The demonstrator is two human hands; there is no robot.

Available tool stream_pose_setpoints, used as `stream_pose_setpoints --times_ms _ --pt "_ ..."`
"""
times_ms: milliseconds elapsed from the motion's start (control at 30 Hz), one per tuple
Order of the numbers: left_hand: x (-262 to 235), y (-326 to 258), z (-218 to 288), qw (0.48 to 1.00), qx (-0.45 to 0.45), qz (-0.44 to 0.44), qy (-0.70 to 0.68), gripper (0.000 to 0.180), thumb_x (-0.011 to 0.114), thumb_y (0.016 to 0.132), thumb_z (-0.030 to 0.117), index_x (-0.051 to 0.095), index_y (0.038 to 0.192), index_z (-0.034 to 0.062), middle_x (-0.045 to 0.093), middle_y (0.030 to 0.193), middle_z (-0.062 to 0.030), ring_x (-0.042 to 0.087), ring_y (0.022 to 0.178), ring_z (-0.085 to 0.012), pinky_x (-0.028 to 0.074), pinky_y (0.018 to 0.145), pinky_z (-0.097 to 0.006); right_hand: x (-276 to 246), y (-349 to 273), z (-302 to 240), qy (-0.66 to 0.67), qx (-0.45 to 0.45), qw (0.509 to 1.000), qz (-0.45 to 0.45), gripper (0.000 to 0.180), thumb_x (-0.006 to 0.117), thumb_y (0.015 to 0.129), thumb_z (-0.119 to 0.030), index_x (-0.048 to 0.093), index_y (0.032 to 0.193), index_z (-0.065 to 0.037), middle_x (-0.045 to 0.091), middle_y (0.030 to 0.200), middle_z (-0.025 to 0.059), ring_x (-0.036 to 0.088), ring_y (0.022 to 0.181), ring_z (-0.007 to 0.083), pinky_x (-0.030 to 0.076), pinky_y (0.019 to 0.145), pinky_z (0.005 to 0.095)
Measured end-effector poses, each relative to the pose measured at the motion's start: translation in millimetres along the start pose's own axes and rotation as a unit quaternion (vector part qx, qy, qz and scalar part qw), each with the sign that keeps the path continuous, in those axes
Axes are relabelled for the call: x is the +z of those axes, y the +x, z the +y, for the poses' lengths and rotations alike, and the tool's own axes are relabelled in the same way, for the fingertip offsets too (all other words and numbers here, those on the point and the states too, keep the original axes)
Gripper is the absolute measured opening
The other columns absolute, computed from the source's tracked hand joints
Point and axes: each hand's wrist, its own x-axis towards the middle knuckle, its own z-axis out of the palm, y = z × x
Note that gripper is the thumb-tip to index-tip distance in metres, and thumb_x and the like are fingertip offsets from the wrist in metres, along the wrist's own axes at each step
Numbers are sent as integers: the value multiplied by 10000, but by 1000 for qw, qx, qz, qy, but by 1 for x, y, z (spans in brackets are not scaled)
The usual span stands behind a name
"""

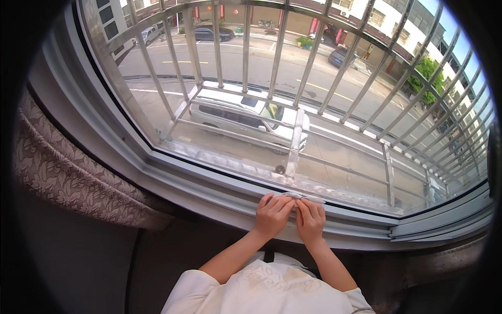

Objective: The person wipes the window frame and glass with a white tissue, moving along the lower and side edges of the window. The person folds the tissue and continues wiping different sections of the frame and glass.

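Observation:
Both hands are side by side at the lower window frame (209, 198), thumbs close together. My left hand (274, 214) has its fingers bent and pressed on a thin white cloth-like piece (317, 200). On the same piece, my right hand (310, 217) closes with curled fingers. Most of the white piece is hidden behind the fingers, and only a narrow strip shows along the glass edge. Whether it is cloth or paper I cannot make out.
Outside the window pane (235, 141) is a cage of metal bars (296, 137). Beyond it a white car (235, 112) stands by the street. A patterned curtain (78, 172) hangs at the left, and sliding tracks (444, 225) run along the right.

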Motion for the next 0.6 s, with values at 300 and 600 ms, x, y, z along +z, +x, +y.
stream_pose_setpoints --times_ms 300,600 --pt "-82 -12 -108 990 -60 65 114 212 742 804 117 716 1013 136 700 1069 6 660 1045 -192 439 998 -415 72 41 -94 50 -123 986 -104 562 659 802 -52 564 1356 -36 578 1348 110 571 1185 269 456 985 393" --pt "-130 -22 -190 975 -102 92 174 285 738 799 91 699 1080 112 682 1153 -46 632 1138 -245 444 1012 -445 140 96 -155 86 -193 971 -108 554 623 776 -63 563 1318 35 548 1377 147 523 1276 288 419 1093 414"
